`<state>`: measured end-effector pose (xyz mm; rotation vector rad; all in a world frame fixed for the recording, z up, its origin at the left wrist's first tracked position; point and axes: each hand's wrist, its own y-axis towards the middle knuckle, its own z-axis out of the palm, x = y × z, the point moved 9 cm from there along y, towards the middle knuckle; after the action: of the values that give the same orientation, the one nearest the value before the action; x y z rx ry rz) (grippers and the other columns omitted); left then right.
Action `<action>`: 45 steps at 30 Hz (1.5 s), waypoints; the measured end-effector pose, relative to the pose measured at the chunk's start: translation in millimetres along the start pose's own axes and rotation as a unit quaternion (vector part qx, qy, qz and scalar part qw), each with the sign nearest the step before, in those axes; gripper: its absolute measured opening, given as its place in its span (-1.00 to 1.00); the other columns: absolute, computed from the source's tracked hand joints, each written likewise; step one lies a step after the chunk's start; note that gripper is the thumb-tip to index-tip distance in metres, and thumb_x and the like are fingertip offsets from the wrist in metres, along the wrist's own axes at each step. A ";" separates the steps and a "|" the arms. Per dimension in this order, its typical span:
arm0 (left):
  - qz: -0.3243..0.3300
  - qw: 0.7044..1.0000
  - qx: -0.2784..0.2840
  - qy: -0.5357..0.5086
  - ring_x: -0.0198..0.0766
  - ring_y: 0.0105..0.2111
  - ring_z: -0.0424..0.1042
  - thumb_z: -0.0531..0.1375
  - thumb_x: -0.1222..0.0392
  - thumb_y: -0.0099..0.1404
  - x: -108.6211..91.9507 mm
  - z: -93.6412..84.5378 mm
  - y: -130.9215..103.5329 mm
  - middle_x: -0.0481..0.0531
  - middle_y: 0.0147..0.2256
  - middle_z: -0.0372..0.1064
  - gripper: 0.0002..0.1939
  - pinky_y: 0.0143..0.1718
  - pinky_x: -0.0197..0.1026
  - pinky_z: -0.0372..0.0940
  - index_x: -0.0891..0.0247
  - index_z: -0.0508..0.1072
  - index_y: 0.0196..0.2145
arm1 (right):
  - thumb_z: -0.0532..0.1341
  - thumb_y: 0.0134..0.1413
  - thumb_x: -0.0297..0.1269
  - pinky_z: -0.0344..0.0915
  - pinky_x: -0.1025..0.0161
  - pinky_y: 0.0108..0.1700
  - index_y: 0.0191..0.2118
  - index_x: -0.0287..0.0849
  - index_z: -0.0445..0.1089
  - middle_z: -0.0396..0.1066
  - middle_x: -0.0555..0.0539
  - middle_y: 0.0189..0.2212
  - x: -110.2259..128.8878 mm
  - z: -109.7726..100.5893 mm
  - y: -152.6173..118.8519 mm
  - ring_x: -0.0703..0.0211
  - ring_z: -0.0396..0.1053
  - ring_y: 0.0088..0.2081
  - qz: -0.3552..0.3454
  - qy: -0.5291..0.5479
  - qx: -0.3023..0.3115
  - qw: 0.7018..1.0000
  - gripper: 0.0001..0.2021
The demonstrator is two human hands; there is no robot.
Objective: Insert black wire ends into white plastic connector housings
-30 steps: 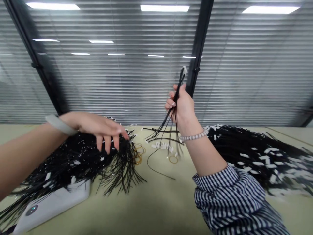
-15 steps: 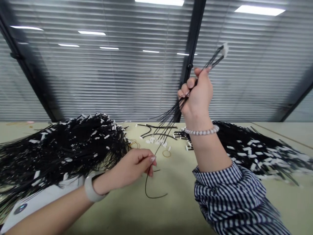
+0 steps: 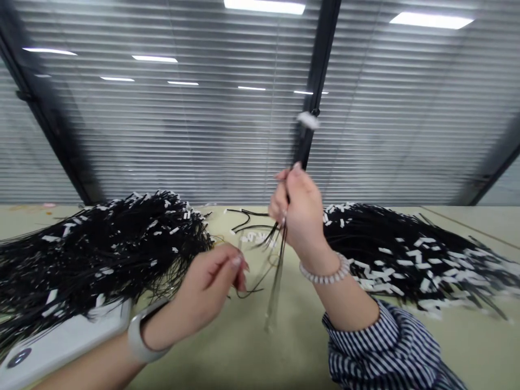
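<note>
My right hand (image 3: 298, 208) is closed around a bundle of thin black wires (image 3: 280, 244), held above the table. A blurred white connector (image 3: 309, 120) tops the bundle above my fist, and loose wire ends hang below it. To the lower left, my left hand (image 3: 217, 279) has its thumb and fingers curled together in a pinch. Whether anything is between them I cannot make out. Some loose wire ends (image 3: 249, 293) hang just right of its fingertips.
Large heaps of black wires with white connectors lie on the left (image 3: 122, 238) and right (image 3: 374, 233). Small white pieces (image 3: 255, 237) and a few black wires (image 3: 244, 219) lie between them. A white phone (image 3: 73, 336) rests by my left forearm. Window blinds (image 3: 182, 124) stand behind the table.
My right hand has come down and left with the wire bundle. The long wire that ran through my left fingers no longer shows there; the wire ends now hang lower, to their right.
</note>
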<state>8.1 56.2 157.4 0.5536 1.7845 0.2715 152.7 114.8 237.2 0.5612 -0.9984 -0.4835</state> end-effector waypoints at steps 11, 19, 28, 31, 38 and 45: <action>-0.149 0.988 0.032 -0.029 -0.43 -0.76 0.13 -0.01 0.07 0.27 46.5 13.0 6.5 -0.17 -0.73 0.11 -0.72 -0.74 -0.37 0.10 0.23 0.26 -0.53 | -0.01 0.17 -0.10 -0.16 0.42 -0.75 -0.42 -0.14 0.18 -0.08 0.21 -0.81 -10.1 -62.2 15.1 0.42 -0.18 -0.78 -0.003 0.045 -0.099 0.994 -0.75; -0.146 0.987 -0.043 -0.046 -0.45 -0.76 0.15 -0.07 0.04 0.30 53.5 14.3 32.5 -0.19 -0.69 0.12 -0.73 -0.75 -0.39 0.13 0.23 0.18 -0.47 | 0.02 0.16 -0.10 -0.13 0.43 -0.73 -0.41 -0.10 0.16 -0.08 0.21 -0.79 9.1 -56.5 7.6 0.42 -0.16 -0.77 -0.035 0.050 -0.094 0.994 -0.78; -0.121 0.989 0.048 0.068 -0.40 -0.75 0.23 -0.05 0.15 0.29 71.1 38.9 19.6 -0.18 -0.71 0.18 -0.79 -0.70 -0.37 0.15 0.21 0.20 -0.48 | -0.06 0.21 -0.12 -0.16 0.39 -0.73 -0.44 -0.12 0.17 -0.10 0.19 -0.79 41.8 -75.3 11.0 0.39 -0.19 -0.76 -0.086 0.047 -0.129 0.987 -0.73; -0.118 0.988 -0.056 0.079 -0.39 -0.76 0.23 -0.02 0.14 0.27 68.8 17.7 19.3 -0.19 -0.73 0.17 -0.80 -0.70 -0.36 0.15 0.19 0.19 -0.49 | -0.11 0.23 -0.11 -0.16 0.40 -0.72 -0.45 -0.10 0.14 -0.14 0.19 -0.79 54.6 -86.5 2.8 0.39 -0.20 -0.76 -0.130 0.057 -0.183 0.973 -0.71; -0.099 0.994 -0.005 0.041 -0.38 -0.77 0.23 0.00 0.15 0.25 56.5 34.1 9.0 -0.16 -0.75 0.20 -0.80 -0.72 -0.35 0.13 0.19 0.18 -0.52 | -0.08 0.22 -0.11 -0.14 0.38 -0.74 -0.46 -0.10 0.20 -0.08 0.17 -0.81 48.1 -64.8 -1.6 0.38 -0.15 -0.78 -0.132 0.001 -0.141 0.981 -0.69; -0.212 0.960 0.081 -0.165 -0.36 -0.52 0.41 0.11 0.17 0.21 65.7 33.1 20.5 -0.06 -0.50 0.36 -0.86 -0.41 -0.28 0.33 0.27 0.28 -0.45 | -0.03 0.13 0.04 -0.12 0.35 -0.72 -0.49 -0.08 0.22 -0.08 0.16 -0.82 35.6 -48.5 -2.9 0.37 -0.13 -0.79 -0.110 -0.022 -0.076 0.991 -0.65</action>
<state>31.2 103.4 101.9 0.2958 1.5566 -0.2552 211.4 101.1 237.6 0.5283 -0.9364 -0.7644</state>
